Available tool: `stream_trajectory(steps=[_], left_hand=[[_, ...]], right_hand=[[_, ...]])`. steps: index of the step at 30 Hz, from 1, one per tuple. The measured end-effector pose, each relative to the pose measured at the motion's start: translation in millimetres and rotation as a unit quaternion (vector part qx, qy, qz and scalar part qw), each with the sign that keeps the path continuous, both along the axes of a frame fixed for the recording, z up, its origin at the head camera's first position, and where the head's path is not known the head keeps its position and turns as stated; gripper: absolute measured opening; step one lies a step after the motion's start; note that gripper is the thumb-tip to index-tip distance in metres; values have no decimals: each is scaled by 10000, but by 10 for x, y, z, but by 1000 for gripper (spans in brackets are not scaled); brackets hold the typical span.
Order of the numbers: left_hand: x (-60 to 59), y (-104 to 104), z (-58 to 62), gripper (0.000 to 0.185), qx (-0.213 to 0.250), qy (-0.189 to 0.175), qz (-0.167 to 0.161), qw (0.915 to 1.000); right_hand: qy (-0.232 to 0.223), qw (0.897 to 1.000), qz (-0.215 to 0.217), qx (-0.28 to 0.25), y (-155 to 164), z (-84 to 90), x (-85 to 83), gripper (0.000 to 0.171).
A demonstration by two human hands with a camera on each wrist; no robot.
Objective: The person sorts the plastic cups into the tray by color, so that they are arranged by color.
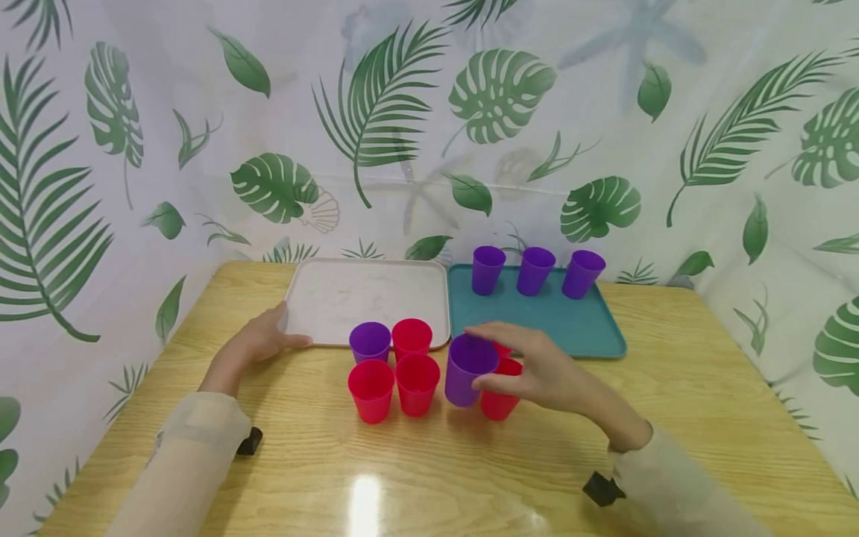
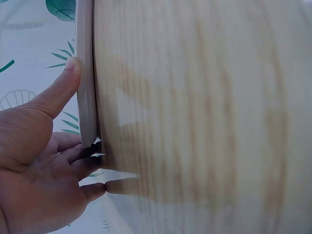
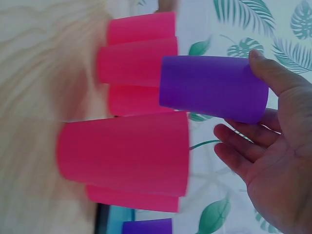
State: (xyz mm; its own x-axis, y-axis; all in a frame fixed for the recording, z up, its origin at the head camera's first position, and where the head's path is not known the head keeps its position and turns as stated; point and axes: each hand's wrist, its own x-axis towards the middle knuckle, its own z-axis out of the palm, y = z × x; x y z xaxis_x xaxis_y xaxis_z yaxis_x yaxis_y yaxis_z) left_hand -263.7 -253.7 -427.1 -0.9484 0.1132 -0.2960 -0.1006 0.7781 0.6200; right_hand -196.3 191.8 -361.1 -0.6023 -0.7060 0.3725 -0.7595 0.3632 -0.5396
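My right hand (image 1: 537,365) grips a purple cup (image 1: 463,380) near its rim, thumb on the near side, fingers behind. In the right wrist view this purple cup (image 3: 209,87) is raised off the table, higher than the red cups. Two red cups (image 1: 502,403) stand just behind and beside it, partly hidden by the hand. Left of it, a purple cup (image 1: 370,343) and three red cups (image 1: 373,391) stand upright in a tight group. My left hand (image 1: 258,335) rests at the near-left corner of a white tray (image 2: 87,97), thumb on its rim, fingers loosely spread.
The white tray (image 1: 362,298) lies left of a teal tray (image 1: 537,321), side by side at the back of the wooden table (image 1: 302,462). Three upright purple cups (image 1: 535,272) line the teal tray's far edge. Behind hangs a leaf-patterned curtain (image 1: 403,134).
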Motion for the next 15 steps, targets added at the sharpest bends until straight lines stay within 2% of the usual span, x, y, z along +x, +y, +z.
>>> stream_trajectory(steps=[7,12,15], left_hand=[[-2,-15,-8,107,12,-13,-5,10000],[0,-14,-5,107,-3,4,-25,10000],[1,-16,-3,107,0,33,-42,10000]], right_hand=[[-88,9995,-112,-293,-40,239,-79,67],[-129,9972,-437,-587,-26,369,-168,66],[-324,9948,-635,-732,-17,437,-224,65]])
